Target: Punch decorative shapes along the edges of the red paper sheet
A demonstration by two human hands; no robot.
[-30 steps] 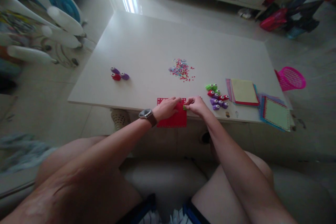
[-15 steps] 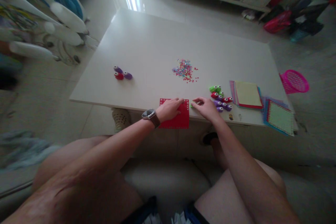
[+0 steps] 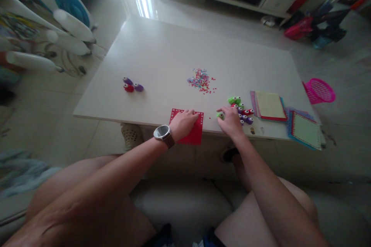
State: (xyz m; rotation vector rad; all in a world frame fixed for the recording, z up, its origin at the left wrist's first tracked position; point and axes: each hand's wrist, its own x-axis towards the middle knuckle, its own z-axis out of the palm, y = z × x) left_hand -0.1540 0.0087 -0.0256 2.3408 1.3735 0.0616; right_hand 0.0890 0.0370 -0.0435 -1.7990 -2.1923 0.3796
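Note:
A red sheet with a punched, dotted border (image 3: 194, 136) lies at the table's near edge and overhangs it. Resting on the sheet is my left hand (image 3: 183, 124), fingers spread, a watch on its wrist. My right hand (image 3: 231, 120) is closed round a small green punch (image 3: 220, 115), just right of the sheet. Beside that hand sits a cluster of green, red and purple punches (image 3: 246, 112). One tiny red piece (image 3: 210, 118) lies between the sheet and my right hand. A pile of small coloured confetti (image 3: 200, 80) is further back.
On the white table (image 3: 162, 58), three punches (image 3: 129, 88) stand at the left. A stack of coloured sheets (image 3: 269, 105) and a stack with punched borders (image 3: 305, 129) are at the right. A pink basket (image 3: 321, 90) is beyond the right edge.
My right hand has moved right with the green punch, away from the sheet and closer to the cluster. A tiny red piece now shows on the table. The view has shifted slightly.

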